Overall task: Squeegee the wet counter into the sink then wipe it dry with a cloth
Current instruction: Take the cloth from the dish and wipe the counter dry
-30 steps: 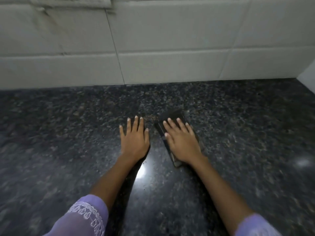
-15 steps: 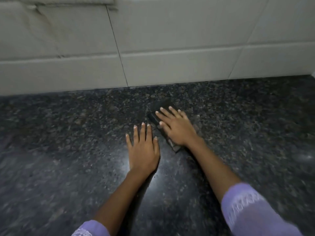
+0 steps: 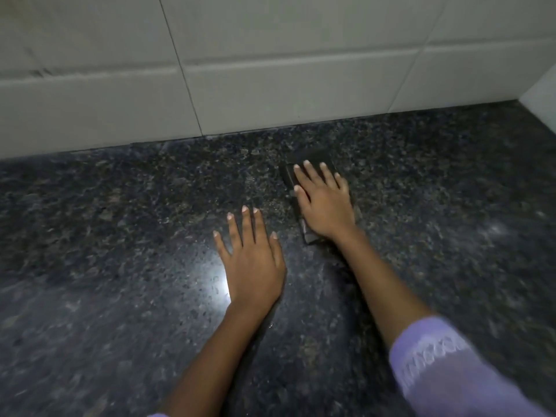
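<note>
The dark speckled granite counter (image 3: 120,224) fills the view and shines with a light glare beside my left wrist. My right hand (image 3: 326,204) lies flat with fingers spread on a dark flat rectangular pad (image 3: 311,158), pressing it onto the counter not far from the back wall. Whether the pad is a folded cloth or a squeegee block I cannot tell; most of it is hidden under my palm. My left hand (image 3: 252,260) rests palm down on the bare counter, nearer to me and left of the pad, fingers apart, holding nothing. No sink is in view.
A white tiled wall (image 3: 270,73) runs along the back of the counter. A second white wall (image 3: 541,94) closes the far right corner. Lilac sleeves cover both my forearms at the bottom edge.
My right hand has slid the dark pad away from me toward the back wall and a little right. My left hand stays flat in about the same spot.
</note>
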